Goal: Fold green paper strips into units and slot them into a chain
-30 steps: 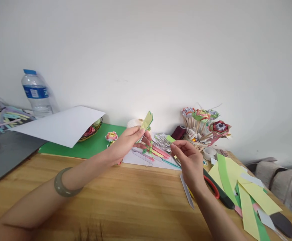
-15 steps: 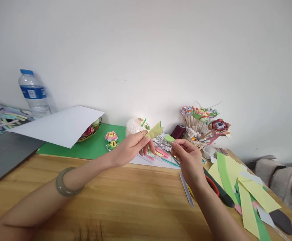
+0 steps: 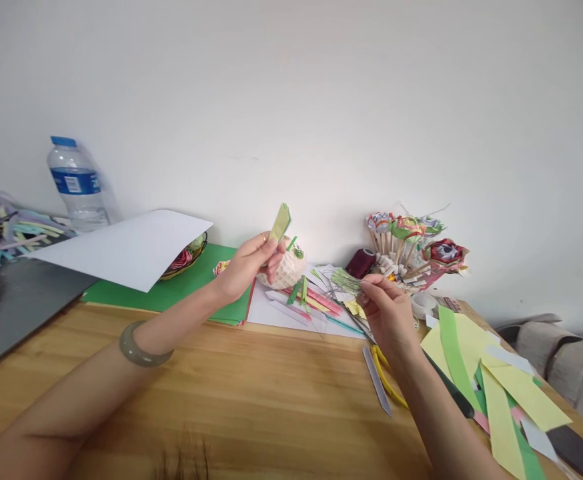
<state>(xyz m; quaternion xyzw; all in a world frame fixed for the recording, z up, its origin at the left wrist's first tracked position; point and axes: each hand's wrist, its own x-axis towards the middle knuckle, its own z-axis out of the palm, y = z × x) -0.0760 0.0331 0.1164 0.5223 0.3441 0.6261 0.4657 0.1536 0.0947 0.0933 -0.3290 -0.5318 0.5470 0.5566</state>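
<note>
My left hand is raised over the back of the table, pinching a narrow folded piece of yellow-green paper between thumb and fingers. The paper stands upright, its layered free end pointing up. Lower down, my right hand is closed on a bunch of thin wires, whose fine ends fan out to the left. Behind my left hand sits a whitish ball covered in foam netting. Coloured paper strips lie on white paper between my hands.
Paper flowers on sticks stand at the back right beside a dark thread spool and a tape roll. Yellow-handled scissors lie below my right hand. Paper scraps cover the right. A water bottle stands at the left.
My left hand has moved left and up, away from my right hand, and the folded paper has turned upright. My right hand still grips the wires. The view has shifted slightly.
</note>
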